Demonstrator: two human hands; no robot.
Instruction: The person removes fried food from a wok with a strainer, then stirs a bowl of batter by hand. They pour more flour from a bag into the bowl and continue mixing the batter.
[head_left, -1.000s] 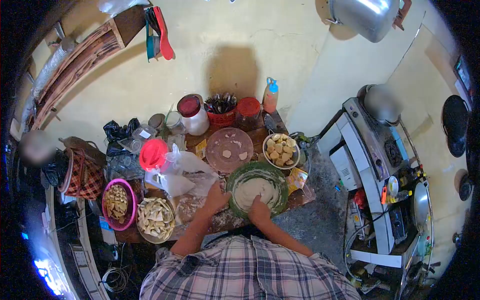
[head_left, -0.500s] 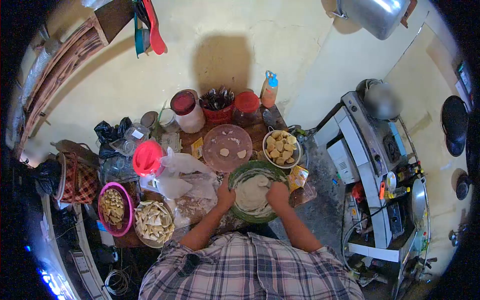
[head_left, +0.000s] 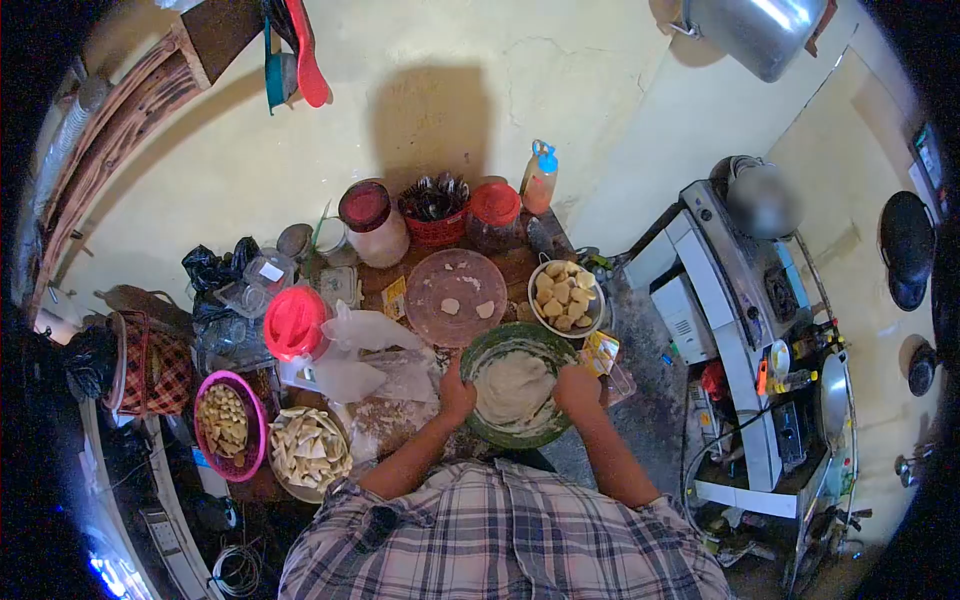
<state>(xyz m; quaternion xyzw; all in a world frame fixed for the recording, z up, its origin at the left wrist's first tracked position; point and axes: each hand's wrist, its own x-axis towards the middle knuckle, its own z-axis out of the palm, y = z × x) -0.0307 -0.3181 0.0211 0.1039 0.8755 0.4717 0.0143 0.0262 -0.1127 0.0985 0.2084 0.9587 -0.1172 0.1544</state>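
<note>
A green bowl (head_left: 478,425) holding pale, thick batter (head_left: 515,388) stands at the front edge of the table. My left hand (head_left: 457,393) is wrapped around its left rim. Over the right rim is my right hand (head_left: 578,393), with its fingers curled closed; whatever is in them is hidden. Behind the bowl lies a pinkish round lid (head_left: 450,275) with bits of dough on it. A pot of peeled, cut pieces (head_left: 566,296) sits just behind my right hand. To the left of my left hand are a clear plastic bag (head_left: 375,360) and scattered flour.
At the left are a pink basin (head_left: 263,440) of small pieces and a bowl of pale slices (head_left: 310,450). A red-lidded container (head_left: 297,322), a jar (head_left: 375,225), a red cutlery basket (head_left: 436,227) and a bottle (head_left: 539,180) stand farther back. A stove (head_left: 745,260) is at the right.
My right hand has moved right and slightly down, from over the batter to the bowl's rim. The batter's surface has shifted into a swirled mound. My left hand stays on the bowl.
</note>
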